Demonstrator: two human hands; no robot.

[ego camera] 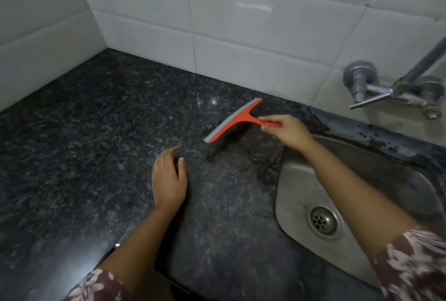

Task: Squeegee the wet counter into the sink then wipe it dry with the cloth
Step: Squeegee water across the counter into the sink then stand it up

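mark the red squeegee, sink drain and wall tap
red plastic squeegee (pixel 239 119): head view, red crossbar
round steel sink drain (pixel 323 220): head view, perforated centre
chrome wall tap (pixel 359 76): head view, left valve

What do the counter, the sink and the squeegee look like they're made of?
The counter looks like polished dark granite or a similar stone, going by its speckled grain and glossy reflections. The sink appears to be brushed stainless steel, with a dull grey sheen. The squeegee seems to be red moulded plastic, and its grey blade strip is probably rubber.
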